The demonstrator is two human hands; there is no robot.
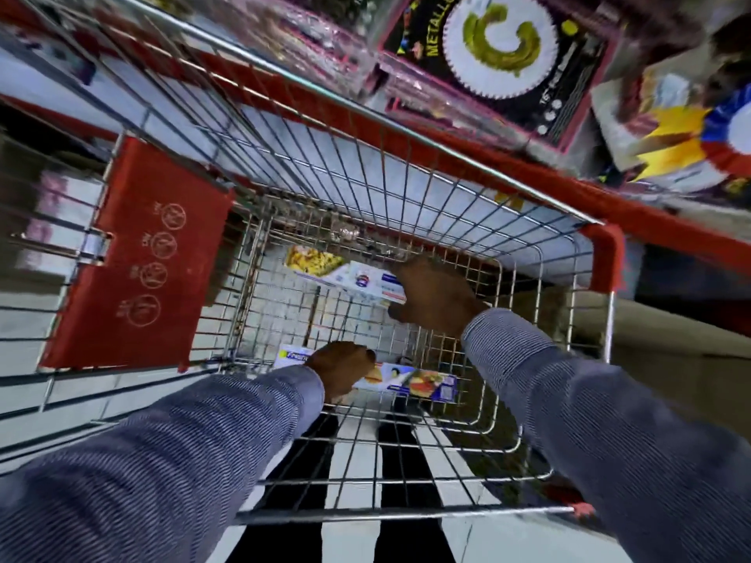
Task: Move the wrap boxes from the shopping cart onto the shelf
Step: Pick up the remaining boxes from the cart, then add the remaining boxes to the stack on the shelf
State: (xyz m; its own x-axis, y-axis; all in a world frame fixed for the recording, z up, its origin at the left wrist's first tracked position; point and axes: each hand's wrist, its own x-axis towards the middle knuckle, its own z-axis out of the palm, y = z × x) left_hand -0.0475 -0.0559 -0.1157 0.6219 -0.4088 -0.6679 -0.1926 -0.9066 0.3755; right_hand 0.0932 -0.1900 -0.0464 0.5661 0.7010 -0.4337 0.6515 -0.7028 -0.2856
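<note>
A pale tiled floor (357, 473) with broad black stripes fills the lower middle of the frame. Along the upper right, blurred store shelving (670, 213) carries packs of party plates (500, 46) in bright wrapping. At the far left, dim shelves (44, 213) hold pinkish goods, too blurred to identify.

The near wrap box (406, 384) is partly covered by the left hand (341, 369), one end of the far wrap box (345, 278) is hidden under the right hand (435, 294), and the shelf goods (500, 54) are blurred.
</note>
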